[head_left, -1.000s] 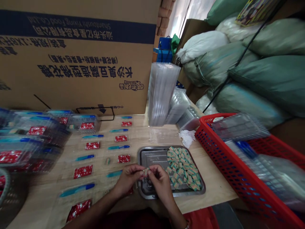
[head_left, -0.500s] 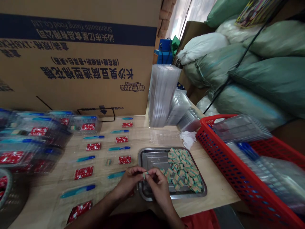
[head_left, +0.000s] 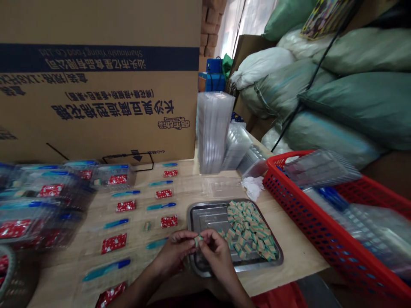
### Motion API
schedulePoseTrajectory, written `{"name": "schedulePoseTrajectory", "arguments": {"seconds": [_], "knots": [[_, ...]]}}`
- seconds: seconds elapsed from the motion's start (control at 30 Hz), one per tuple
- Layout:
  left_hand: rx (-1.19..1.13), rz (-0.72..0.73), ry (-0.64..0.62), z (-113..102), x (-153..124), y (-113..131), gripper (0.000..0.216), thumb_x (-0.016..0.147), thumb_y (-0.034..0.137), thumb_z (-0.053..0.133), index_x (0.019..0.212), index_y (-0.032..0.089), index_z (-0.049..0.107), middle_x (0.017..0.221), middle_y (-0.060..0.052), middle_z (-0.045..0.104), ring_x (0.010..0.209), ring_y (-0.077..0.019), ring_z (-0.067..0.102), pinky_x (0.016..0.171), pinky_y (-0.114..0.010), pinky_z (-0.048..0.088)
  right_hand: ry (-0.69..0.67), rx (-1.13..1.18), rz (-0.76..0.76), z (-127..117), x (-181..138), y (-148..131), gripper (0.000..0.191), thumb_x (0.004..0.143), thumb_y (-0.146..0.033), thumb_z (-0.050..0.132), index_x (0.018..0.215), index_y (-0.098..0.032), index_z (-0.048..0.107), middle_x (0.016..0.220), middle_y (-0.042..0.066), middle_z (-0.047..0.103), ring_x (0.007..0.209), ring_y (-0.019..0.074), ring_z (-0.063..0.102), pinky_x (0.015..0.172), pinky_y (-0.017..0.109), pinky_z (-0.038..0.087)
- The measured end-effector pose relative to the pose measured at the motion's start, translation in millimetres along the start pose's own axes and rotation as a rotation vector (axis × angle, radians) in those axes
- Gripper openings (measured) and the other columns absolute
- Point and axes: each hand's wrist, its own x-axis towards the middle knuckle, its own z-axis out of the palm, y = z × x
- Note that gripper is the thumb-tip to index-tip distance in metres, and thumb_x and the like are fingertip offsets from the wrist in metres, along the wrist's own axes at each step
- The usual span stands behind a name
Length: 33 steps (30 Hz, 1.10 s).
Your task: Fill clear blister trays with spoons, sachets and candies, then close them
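Observation:
My left hand [head_left: 175,250] and my right hand [head_left: 216,250] meet over the left part of a metal tray [head_left: 208,216]. Their fingertips pinch a small tan-and-green block [head_left: 197,242] between them. A pile of similar blocks [head_left: 252,231] covers the right side of the tray. Left of my hands, clear plastic packs lie in two rows, each with a light-blue stick with a dark-blue end [head_left: 160,206] and a red patterned packet [head_left: 168,221]. One lone block [head_left: 147,226] sits beside a packet. My left forearm partly hides the nearest packs.
A large cardboard box [head_left: 128,128] stands behind the rows. Filled clear packs [head_left: 51,192] are piled at left, near a basket [head_left: 11,278] of red packets. Stacked clear trays [head_left: 214,132], crumpled white tissue [head_left: 253,187] and a red basket [head_left: 308,214] stand at right.
The view has shifted slightly, so most things sit a little lower. Both hands stay together over the tray, still pinching the small block, with their fingers slightly shifted.

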Motion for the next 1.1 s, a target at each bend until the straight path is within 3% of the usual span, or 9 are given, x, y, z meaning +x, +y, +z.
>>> {"name": "schedulePoseTrajectory", "arguments": {"seconds": [0.13,0.3,0.57,0.67,0.8,0.97,1.1], "knots": [[-0.077,-0.008,-0.054,1,-1,-2,0.036,0.040,0.027,0.092,0.068,0.016,0.073,0.067,-0.002,0.071,0.062,-0.0110,0.064,0.065,-0.020,0.049,-0.093,0.057,0.009,0,-1,-3,0.019,0.074,-0.037,0.062,0.073,-0.020,0.057,0.063,-0.002,0.053,0.059,0.0126,0.050,0.054,0.022,0.042],[-0.123,0.064,-0.044,7,-3,1,0.032,0.041,0.025,0.091,0.064,0.014,0.071,0.062,-0.001,0.068,0.057,-0.0098,0.062,0.061,-0.019,0.048,-0.046,0.097,0.016,6,0,-3,0.024,0.072,-0.041,0.063,0.068,-0.021,0.051,0.060,-0.004,0.050,0.055,0.0121,0.048,0.052,0.022,0.042],[0.109,0.117,0.016,2,-3,5,0.035,0.046,0.037,0.088,0.069,0.015,0.073,0.062,-0.002,0.070,0.056,-0.0103,0.060,0.058,-0.020,0.046,0.020,0.040,-0.006,8,-2,6,0.025,0.072,-0.040,0.065,0.067,-0.020,0.050,0.061,-0.004,0.048,0.057,0.0113,0.047,0.053,0.021,0.040],[0.288,0.151,-0.023,-1,-4,3,0.030,0.049,0.034,0.086,0.068,0.015,0.073,0.067,-0.002,0.071,0.060,-0.0111,0.060,0.062,-0.020,0.046,0.031,-0.084,-0.055,5,-11,15,0.021,0.075,-0.037,0.061,0.067,-0.020,0.051,0.062,-0.003,0.048,0.060,0.0118,0.047,0.055,0.021,0.039],[0.430,0.167,0.003,-4,-4,-1,0.021,0.049,0.027,0.082,0.063,0.015,0.071,0.059,0.000,0.067,0.055,-0.0105,0.056,0.059,-0.021,0.044,-0.109,-0.297,-0.085,-23,-17,22,0.018,0.082,-0.033,0.053,0.072,-0.018,0.058,0.066,0.000,0.056,0.064,0.0145,0.053,0.058,0.023,0.041],[0.444,0.147,0.035,0,2,-5,0.013,0.050,0.022,0.075,0.059,0.015,0.068,0.054,0.002,0.063,0.052,-0.0102,0.053,0.055,-0.021,0.041,-0.033,-0.704,-0.170,-58,14,14,0.018,0.085,-0.024,0.049,0.084,-0.019,0.066,0.083,0.007,0.063,0.079,0.0201,0.059,0.072,0.029,0.044],[0.449,0.170,0.032,4,2,-4,0.012,0.051,0.021,0.072,0.061,0.016,0.067,0.053,0.002,0.062,0.051,-0.0100,0.052,0.054,-0.021,0.040,-0.167,-0.979,-0.219,-50,42,10,0.015,0.078,-0.013,0.053,0.084,-0.019,0.066,0.087,0.008,0.062,0.086,0.0222,0.058,0.078,0.031,0.043]]}}
